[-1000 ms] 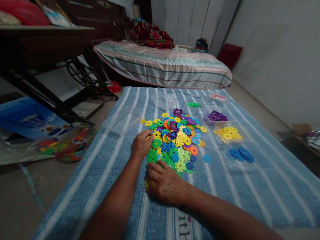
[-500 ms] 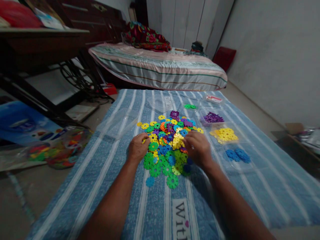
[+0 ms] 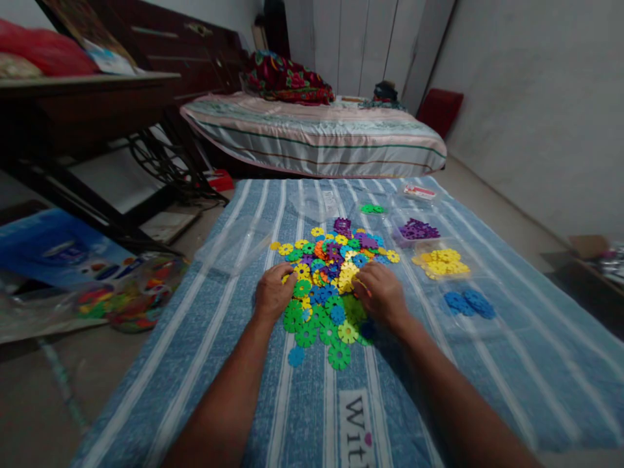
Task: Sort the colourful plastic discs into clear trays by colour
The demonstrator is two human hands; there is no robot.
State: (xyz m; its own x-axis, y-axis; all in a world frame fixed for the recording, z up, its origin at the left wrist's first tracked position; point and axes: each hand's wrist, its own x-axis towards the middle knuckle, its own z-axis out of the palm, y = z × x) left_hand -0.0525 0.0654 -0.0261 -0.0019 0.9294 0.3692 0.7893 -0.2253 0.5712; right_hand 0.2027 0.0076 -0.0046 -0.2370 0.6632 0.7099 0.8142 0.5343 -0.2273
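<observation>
A heap of small coloured plastic gear-shaped discs lies on a blue striped cloth. My left hand rests on the heap's left edge with its fingers curled over a yellow disc; whether it grips it is unclear. My right hand sits on the heap's right side, thumb and fingers pinched on what looks like an orange disc. Several green discs and a blue one lie loose in front of the heap, between my wrists.
To the right lie sorted groups of discs: purple, yellow, blue and, further back, green. A clear plastic lid lies at the left. A mattress is behind, with a dark table at left.
My right hand left the near edge of the heap and went up to its right side, uncovering green discs. Since then it has drawn slightly inward. My left hand has stayed put.
</observation>
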